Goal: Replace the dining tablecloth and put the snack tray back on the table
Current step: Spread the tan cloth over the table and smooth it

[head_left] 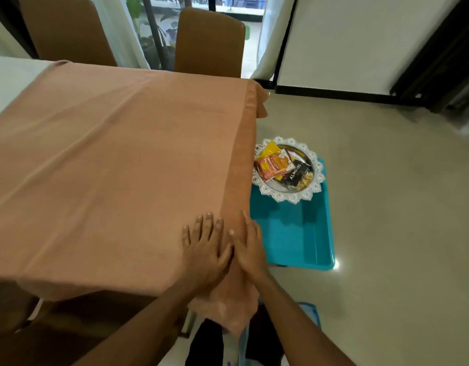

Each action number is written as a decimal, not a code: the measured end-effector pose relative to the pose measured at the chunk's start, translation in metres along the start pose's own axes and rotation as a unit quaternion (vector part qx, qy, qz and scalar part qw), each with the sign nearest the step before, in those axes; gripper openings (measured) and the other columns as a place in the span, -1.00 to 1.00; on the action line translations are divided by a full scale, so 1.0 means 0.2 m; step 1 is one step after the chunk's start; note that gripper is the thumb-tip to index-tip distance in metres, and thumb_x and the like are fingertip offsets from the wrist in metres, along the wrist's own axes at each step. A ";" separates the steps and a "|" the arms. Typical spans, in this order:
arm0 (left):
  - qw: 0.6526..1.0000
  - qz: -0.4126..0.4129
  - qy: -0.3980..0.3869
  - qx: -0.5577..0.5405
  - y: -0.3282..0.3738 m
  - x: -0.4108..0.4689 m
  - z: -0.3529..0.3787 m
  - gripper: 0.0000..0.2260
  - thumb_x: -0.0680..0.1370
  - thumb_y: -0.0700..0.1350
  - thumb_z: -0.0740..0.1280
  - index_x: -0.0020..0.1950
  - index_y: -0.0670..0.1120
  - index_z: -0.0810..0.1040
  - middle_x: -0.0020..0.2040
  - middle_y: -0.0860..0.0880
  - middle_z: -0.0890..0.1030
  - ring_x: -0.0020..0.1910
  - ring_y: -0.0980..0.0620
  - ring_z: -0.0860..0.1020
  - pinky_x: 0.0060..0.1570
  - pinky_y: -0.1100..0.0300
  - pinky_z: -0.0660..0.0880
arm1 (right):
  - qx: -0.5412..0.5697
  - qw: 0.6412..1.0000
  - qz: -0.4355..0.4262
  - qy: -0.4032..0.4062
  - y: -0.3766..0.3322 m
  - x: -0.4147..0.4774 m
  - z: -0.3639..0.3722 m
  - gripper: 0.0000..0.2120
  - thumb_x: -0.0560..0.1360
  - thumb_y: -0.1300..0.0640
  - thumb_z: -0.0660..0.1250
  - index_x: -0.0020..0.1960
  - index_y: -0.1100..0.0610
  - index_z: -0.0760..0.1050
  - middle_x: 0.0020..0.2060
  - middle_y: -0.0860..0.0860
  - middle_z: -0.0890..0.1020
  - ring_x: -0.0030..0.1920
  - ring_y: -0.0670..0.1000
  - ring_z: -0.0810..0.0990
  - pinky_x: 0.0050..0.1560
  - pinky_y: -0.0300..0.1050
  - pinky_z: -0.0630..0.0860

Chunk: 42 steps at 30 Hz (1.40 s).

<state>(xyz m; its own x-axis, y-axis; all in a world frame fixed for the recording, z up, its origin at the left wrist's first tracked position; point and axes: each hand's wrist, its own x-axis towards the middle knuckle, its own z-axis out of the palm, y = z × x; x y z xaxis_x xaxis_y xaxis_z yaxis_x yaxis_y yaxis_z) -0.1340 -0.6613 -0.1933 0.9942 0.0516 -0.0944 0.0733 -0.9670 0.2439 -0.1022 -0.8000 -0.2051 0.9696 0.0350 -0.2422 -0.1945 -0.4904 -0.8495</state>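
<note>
Two tan, high-backed upholstered chairs (67, 30) (209, 43) stand side by side in front of a glass door. Green potted plants (159, 33) show beyond the glass, and white curtains (267, 35) hang at its right. A turquoise rectangular plastic tub (294, 233) sits on the glossy beige floor (386, 207). A white wall panel with black trim (360, 43) fills the upper right.

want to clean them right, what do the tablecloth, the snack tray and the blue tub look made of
Tablecloth: woven fabric, matte; it creases and drapes at the corner. Snack tray: probably silvery metal, shiny with a scalloped embossed rim, though plated plastic is possible. Blue tub: moulded plastic, smooth, glossy.
</note>
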 end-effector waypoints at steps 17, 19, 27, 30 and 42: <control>0.998 0.018 -0.059 0.011 0.06 -0.24 0.05 -0.35 0.57 0.39 -0.13 0.59 0.22 -0.26 0.63 -0.02 -0.20 0.59 -0.08 -0.24 0.45 -0.24 -0.33 | 0.322 0.900 0.281 -0.083 0.21 -0.46 -0.04 -0.66 0.67 -0.01 0.21 0.34 0.16 0.51 0.25 0.15 0.60 0.25 0.15 0.58 0.33 0.13 0.49; 0.998 0.015 -0.056 0.007 0.07 -0.24 0.05 -0.35 0.58 0.39 -0.11 0.59 0.22 -0.24 0.64 -0.03 -0.18 0.59 -0.08 -0.23 0.46 -0.24 -0.32 | 0.361 0.883 0.291 -0.078 0.24 -0.44 -0.03 -0.62 0.70 0.01 0.15 0.36 0.24 0.48 0.26 0.20 0.59 0.29 0.20 0.55 0.36 0.15 0.47; 1.000 0.010 -0.014 0.019 0.09 -0.26 0.07 -0.36 0.59 0.36 -0.06 0.62 0.18 -0.12 0.64 -0.02 -0.10 0.61 -0.08 -0.15 0.49 -0.23 -0.23 | 0.416 0.839 0.339 -0.087 0.38 -0.35 0.00 -0.49 0.66 -0.19 0.14 0.40 0.16 0.49 0.30 0.21 0.57 0.35 0.22 0.51 0.44 0.24 0.37; 0.999 0.008 -0.006 0.031 0.09 -0.26 0.07 -0.36 0.60 0.35 -0.03 0.62 0.17 -0.11 0.64 -0.01 -0.09 0.61 -0.08 -0.14 0.50 -0.24 -0.20 | 0.421 0.831 0.353 -0.091 0.40 -0.32 0.01 -0.45 0.62 -0.26 0.17 0.39 0.12 0.51 0.29 0.18 0.60 0.33 0.21 0.53 0.43 0.25 0.39; 0.998 -0.004 -0.008 0.054 0.13 -0.27 0.03 -0.36 0.59 0.31 0.04 0.62 0.14 0.00 0.64 -0.03 -0.02 0.61 -0.10 -0.06 0.50 -0.26 -0.10 | 0.320 0.888 0.330 0.025 0.44 -0.30 -0.07 -0.79 0.48 0.12 0.51 0.00 0.22 0.59 -0.06 0.17 0.68 -0.03 0.13 0.64 0.14 0.13 0.57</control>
<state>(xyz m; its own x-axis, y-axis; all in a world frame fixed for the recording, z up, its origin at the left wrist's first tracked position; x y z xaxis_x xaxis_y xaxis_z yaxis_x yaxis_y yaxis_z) -0.1870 -0.6903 -0.1884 0.9921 0.0557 -0.1121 0.0710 -0.9879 0.1375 -0.1747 -0.8578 -0.2595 0.6153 -0.1220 -0.7788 -0.7518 0.2064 -0.6262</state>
